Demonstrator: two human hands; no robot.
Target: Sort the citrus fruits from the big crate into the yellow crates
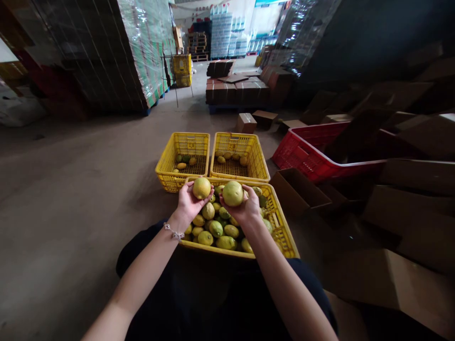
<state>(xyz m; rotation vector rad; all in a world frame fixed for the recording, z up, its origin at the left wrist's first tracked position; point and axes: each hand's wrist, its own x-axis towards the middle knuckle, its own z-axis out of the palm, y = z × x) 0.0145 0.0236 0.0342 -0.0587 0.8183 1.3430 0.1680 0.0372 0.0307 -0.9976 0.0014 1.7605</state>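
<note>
My left hand [190,202] has its fingers curled under a round yellow lemon [201,188], palm up. In my right hand [248,207] rests a larger yellow-green lemon [233,193], held a little to the right of the first. Both hands are above a yellow crate [284,226] that holds many yellow and green lemons [215,228]. Beyond it stand two more yellow crates side by side. Several yellow and green fruits lie in the left one [164,166], and several yellowish ones lie in the right one [262,158].
A red crate [302,154] stands at the right, with an open cardboard box [298,189] in front of it and more cardboard [408,279] around. Farther off are a small box [246,123], stacked cartons [238,91] and a wrapped pallet stack [147,47].
</note>
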